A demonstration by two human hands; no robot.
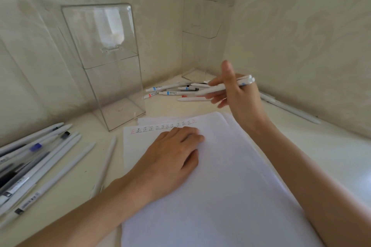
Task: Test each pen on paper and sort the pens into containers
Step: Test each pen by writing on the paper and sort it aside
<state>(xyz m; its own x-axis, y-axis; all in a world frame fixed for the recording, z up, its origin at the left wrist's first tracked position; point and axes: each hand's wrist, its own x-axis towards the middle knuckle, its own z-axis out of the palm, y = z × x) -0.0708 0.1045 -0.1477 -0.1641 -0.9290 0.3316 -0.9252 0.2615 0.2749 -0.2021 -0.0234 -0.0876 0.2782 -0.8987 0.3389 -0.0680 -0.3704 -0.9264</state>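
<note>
My right hand (232,90) holds a white pen (224,86) in the air above the far edge of the paper, over a small heap of pens (170,91); the pen looks doubled by motion blur. My left hand (170,152) rests flat on the white paper stack (220,186), just below a row of test marks (162,127) in red, black and blue. A tall clear container (112,66) stands to the left of the paper. A second clear container (202,38) stands in the far corner.
Several white and grey pens (34,162) lie in a spread at the left edge of the table. Two loose pens (104,166) lie beside the paper. Another white pen (289,108) lies along the right wall. Patterned walls close in the back and right.
</note>
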